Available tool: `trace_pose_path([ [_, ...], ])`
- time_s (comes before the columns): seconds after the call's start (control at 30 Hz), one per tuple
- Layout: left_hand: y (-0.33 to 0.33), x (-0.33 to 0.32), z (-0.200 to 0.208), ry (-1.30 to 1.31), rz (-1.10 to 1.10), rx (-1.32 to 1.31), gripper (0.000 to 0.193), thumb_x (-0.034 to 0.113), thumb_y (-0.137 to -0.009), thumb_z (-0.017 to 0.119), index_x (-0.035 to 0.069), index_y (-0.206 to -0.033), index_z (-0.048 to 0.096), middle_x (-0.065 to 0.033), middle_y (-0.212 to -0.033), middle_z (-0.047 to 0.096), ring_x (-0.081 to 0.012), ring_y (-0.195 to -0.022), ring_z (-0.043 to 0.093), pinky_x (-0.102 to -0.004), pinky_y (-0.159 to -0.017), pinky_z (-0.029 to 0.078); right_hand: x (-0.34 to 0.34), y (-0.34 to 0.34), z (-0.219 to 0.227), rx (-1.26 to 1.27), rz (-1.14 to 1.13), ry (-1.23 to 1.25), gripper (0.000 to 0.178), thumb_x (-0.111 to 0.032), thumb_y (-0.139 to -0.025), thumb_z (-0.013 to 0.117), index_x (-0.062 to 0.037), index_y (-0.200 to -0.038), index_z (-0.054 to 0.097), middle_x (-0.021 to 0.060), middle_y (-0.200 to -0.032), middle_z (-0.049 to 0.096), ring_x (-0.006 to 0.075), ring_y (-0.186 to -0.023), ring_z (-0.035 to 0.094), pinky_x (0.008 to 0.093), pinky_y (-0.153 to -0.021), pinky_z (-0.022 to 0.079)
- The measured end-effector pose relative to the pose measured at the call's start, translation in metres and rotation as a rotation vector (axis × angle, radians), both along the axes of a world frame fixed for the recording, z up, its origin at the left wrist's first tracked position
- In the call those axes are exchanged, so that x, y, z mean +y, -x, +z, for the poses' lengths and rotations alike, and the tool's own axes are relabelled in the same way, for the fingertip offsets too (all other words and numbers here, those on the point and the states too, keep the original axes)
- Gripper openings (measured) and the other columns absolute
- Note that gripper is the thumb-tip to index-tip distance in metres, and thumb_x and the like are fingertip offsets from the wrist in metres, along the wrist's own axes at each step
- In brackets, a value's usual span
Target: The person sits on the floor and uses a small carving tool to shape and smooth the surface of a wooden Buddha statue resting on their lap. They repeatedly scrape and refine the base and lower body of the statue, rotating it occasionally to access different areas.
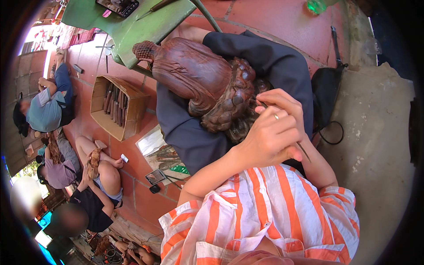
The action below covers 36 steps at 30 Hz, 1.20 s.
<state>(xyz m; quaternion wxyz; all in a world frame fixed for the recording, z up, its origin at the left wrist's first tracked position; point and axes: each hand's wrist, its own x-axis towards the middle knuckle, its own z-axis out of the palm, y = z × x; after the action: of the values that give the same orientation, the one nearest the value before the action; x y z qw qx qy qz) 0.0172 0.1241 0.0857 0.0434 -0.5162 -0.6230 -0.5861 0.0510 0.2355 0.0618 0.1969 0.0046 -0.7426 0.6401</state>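
Note:
Across my lap lies a dark reddish-brown carved wooden statue [190, 70]. Its knobbed head points to the upper left, and its robed body ends in a base of rounded carved lumps [225, 106]. Over the lower right side of that base, both hands are close together. My left hand [271, 134], with a ring on one finger, is closed around a thin dark rod-like tool [303, 151], whose end sticks out past the thumb. Just behind it my right hand [285, 100] has bent fingers by the tool's other end, against the base. The tool's tip is hard to make out.
A green chair [163, 26] holds a phone [118, 6] and a pointed tool [161, 5]. On the tiled floor stand a cardboard box [98, 104] of wooden-handled tools and a device [155, 176]. Several people sit at the left. A black bag [326, 92] lies right.

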Motion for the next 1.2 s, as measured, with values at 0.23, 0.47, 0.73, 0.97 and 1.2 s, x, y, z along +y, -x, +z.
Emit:
trace_pose_path([
  [0.23, 0.012, -0.001, -0.010, -0.072, 0.160, -0.093, 0.063, 0.066, -0.087, 0.056, 0.006, -0.068, 0.051, -0.0054, -0.067, 0.043, -0.0234, -0.062, 0.043, -0.0357, -0.060, 0.034, 0.002, 0.022, 0.013, -0.242, 0.120, -0.077, 0.037, -0.015, -0.072, 0.069, 0.0035, -0.103, 0.069, 0.0134, -0.087, 0.069, 0.0277, -0.078, 0.070, 0.0330, -0.069, 0.055],
  [0.47, 0.021, 0.023, -0.016, -0.350, 0.337, -0.283, 0.055, 0.054, -0.085, 0.066, 0.004, -0.066, 0.049, -0.0072, -0.069, 0.045, -0.0265, -0.064, 0.046, -0.0369, -0.062, 0.035, -0.002, 0.040, 0.023, -0.077, 0.134, -0.338, 0.022, -0.017, -0.077, 0.068, 0.0026, -0.087, 0.066, 0.0126, -0.086, 0.070, 0.0264, -0.077, 0.070, 0.0325, -0.068, 0.054],
  [0.73, 0.021, 0.027, -0.006, -0.326, 0.413, -0.260, 0.051, 0.051, -0.083, 0.067, 0.006, -0.067, 0.051, -0.0065, -0.068, 0.047, -0.0243, -0.066, 0.049, -0.0343, -0.065, 0.034, -0.003, 0.035, 0.010, -0.224, 0.106, -0.314, 0.014, 0.005, -0.083, 0.074, -0.0002, -0.093, 0.065, 0.0094, -0.094, 0.067, 0.0186, -0.081, 0.065, 0.0294, -0.070, 0.053],
  [0.97, 0.016, 0.025, -0.004, -0.345, 0.447, -0.258, 0.050, 0.049, -0.082, 0.068, 0.005, -0.067, 0.051, -0.0068, -0.070, 0.046, -0.0263, -0.067, 0.049, -0.0364, -0.065, 0.034, -0.012, 0.040, 0.034, -0.412, 0.113, -0.538, 0.009, -0.001, -0.087, 0.072, 0.0002, -0.095, 0.067, 0.0102, -0.093, 0.069, 0.0195, -0.087, 0.066, 0.0293, -0.077, 0.052],
  [1.2, 0.020, 0.028, -0.005, -0.341, 0.423, -0.267, 0.049, 0.048, -0.082, 0.068, 0.004, -0.068, 0.051, -0.0086, -0.071, 0.046, -0.0281, -0.068, 0.050, -0.0373, -0.066, 0.036, 0.004, 0.041, 0.012, -0.449, 0.038, -0.419, 0.009, 0.000, -0.086, 0.072, 0.0014, -0.093, 0.067, 0.0094, -0.090, 0.069, 0.0186, -0.084, 0.066, 0.0299, -0.075, 0.052],
])
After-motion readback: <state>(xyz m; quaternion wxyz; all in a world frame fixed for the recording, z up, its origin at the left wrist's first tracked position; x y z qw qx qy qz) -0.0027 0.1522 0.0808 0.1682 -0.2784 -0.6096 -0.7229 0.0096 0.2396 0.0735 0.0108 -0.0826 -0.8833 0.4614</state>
